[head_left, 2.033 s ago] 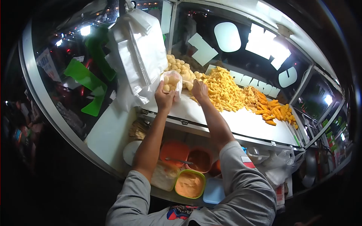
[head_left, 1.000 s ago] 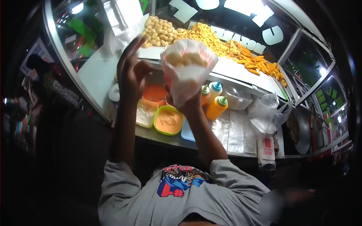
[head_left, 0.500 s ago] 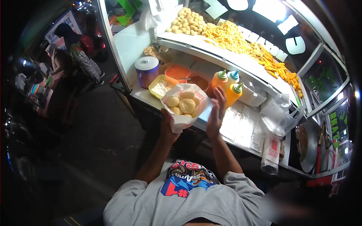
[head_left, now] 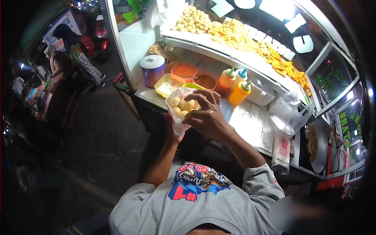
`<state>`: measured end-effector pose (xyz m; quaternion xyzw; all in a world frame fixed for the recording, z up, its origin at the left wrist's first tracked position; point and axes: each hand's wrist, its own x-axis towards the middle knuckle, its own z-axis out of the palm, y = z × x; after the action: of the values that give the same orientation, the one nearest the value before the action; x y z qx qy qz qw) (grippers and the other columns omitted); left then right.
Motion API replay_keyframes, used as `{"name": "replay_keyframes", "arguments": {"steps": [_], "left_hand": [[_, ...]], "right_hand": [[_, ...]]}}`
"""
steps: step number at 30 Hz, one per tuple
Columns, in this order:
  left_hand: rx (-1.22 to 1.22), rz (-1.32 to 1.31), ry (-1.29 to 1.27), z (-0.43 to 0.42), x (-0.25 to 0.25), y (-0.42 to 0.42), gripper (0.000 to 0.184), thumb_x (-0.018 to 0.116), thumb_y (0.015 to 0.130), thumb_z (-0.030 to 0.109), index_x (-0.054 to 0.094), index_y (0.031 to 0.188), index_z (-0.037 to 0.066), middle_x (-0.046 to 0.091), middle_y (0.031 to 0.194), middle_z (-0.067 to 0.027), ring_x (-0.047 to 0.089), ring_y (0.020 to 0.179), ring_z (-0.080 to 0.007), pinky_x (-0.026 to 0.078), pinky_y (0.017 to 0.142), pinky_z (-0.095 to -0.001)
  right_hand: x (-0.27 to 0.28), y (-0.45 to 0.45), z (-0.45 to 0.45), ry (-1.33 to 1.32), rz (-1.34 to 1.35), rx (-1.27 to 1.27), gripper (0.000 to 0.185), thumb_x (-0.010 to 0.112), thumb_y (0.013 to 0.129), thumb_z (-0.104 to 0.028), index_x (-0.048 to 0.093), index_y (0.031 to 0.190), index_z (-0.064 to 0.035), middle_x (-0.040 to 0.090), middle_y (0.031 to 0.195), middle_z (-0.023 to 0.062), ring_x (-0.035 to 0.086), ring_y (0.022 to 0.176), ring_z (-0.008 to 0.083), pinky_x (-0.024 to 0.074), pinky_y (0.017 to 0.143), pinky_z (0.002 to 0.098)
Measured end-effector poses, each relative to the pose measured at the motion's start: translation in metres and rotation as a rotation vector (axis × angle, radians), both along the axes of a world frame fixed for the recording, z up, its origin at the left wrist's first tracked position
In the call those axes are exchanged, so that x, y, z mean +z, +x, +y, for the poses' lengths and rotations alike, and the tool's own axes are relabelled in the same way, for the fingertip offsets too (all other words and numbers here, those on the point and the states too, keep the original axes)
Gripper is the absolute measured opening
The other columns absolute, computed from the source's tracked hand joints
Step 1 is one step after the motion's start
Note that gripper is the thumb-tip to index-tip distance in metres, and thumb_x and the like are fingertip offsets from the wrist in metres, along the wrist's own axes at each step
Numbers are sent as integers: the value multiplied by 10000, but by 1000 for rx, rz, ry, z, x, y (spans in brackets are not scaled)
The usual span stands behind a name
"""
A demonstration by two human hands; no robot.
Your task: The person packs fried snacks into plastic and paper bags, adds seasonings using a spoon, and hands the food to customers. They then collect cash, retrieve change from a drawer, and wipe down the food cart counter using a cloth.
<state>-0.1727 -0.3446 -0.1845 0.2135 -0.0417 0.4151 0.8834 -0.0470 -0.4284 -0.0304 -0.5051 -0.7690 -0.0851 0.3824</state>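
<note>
Nearby, bottles [head_left: 239, 94] stand beyond the right hand [head_left: 210, 119], grip unclear; the left hand [head_left: 171, 130] clasps a bag [head_left: 176, 118].

So the small white paper bag [head_left: 176, 122] came away from the heap of tan round balls [head_left: 192, 21] and ended up down by the front edge of the pale counter [head_left: 143, 92]. A second earlier the bare right hand [head_left: 208, 116] had it; then it'd swapped over to the bare left hand [head_left: 174, 135]. The right one, open beside the bag half a second back, had curled over its mouth.
</note>
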Motion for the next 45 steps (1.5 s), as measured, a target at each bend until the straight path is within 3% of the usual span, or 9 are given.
{"name": "replay_keyframes", "arguments": {"steps": [5,8,11,13,15,20,27,36,45], "left_hand": [[209,5,-108,32,-57,-45,782,514,843,605,290,1426,135,372,1427,-102,384,1299,-297,333,1069,-483],[83,-228,-337,75,-128,-82,612,575,881,433,373,1380,141,400,1414,-90,402,1285,-297,361,1051,-489],[170,-110,-345,93,-111,-85,563,585,874,396,430,1338,118,468,1358,-95,453,1235,-307,393,1015,-493],[171,-144,-389,112,-116,-82,524,567,866,395,497,1284,88,529,1298,-133,523,1161,-339,447,945,-507],[-264,-299,-424,150,-135,-101,556,579,860,427,470,1301,106,508,1314,-120,482,1214,-335,420,991,-510],[-150,-327,-362,160,-119,-67,698,602,850,474,340,1390,119,418,1382,-130,431,1258,-331,380,1043,-500],[119,-155,-194,157,-61,-35,805,604,814,556,289,1421,130,383,1406,-124,426,1263,-333,391,1035,-506],[408,240,17,142,-14,-14,935,566,746,701,279,1426,127,367,1418,-108,425,1264,-333,429,994,-518],[486,293,81,144,-22,-5,834,508,812,666,309,1403,112,396,1389,-113,441,1252,-310,435,992,-494]], "right_hand": [[-34,49,36,-293,601,-192,316,723,769,-291,657,985,-70,636,962,129,617,940,326,499,778,413],[-75,76,79,-544,386,-449,351,721,782,-271,648,1044,-50,656,949,149,649,876,287,511,763,358],[-125,89,141,-284,132,-621,398,717,762,-358,632,957,-22,655,928,185,652,806,347,513,711,428],[-142,103,180,-450,202,-589,381,717,763,-331,649,958,-11,661,882,184,654,771,337,515,690,409],[-150,112,213,-488,336,-520,349,707,771,-289,660,968,-5,665,843,187,654,750,329,515,678,393],[-176,112,283,-300,867,-202,196,660,794,-138,680,938,-6,667,837,195,652,728,306,511,662,357],[-155,131,231,-270,462,-245,155,617,846,-107,681,917,14,657,667,91,609,608,114,478,540,266],[-169,132,231,-387,1255,-308,158,591,877,-103,655,875,42,625,657,47,555,525,86,443,476,221],[-53,106,190,-232,1243,-44,159,581,893,-97,652,896,45,611,669,47,558,539,84,456,474,213]]}}
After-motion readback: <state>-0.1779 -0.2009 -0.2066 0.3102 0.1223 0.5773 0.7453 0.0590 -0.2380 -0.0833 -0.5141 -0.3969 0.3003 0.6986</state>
